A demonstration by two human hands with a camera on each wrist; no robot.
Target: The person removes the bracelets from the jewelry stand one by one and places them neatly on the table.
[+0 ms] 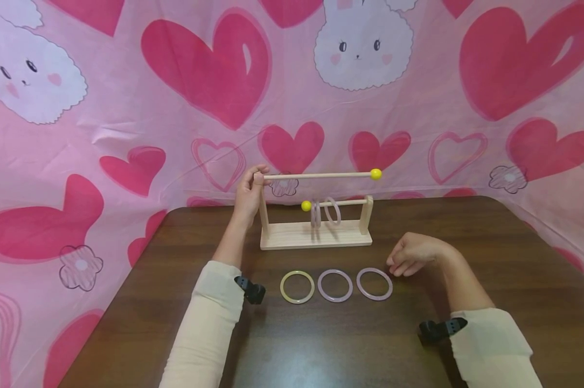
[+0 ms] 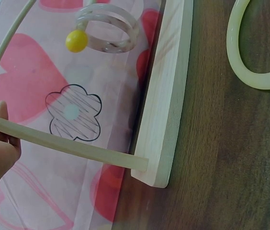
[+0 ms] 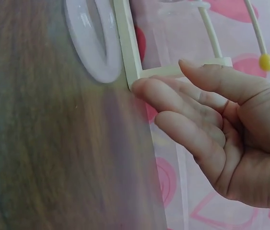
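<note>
A pale wooden stand (image 1: 316,237) has two posts, each bearing a horizontal rod tipped with a yellow ball. At the top of its left post, my left hand (image 1: 248,196) holds the wood, fingers behind it in the left wrist view. Several translucent bangles (image 1: 333,211) hang on the lower rod, while the upper rod (image 1: 321,175) is bare. In front lie a yellow bangle (image 1: 297,303), a purple bangle (image 1: 335,300) and another purple bangle (image 1: 374,299). Beside the rightmost one is my right hand (image 1: 418,253), its fingers loosely bent around nothing.
The dark wooden table (image 1: 321,350) carries everything. Behind its far edge hangs a pink cloth (image 1: 292,97) with hearts and rabbits. Each wrist wears a black camera, one at the left sleeve (image 1: 209,307) and one at the right.
</note>
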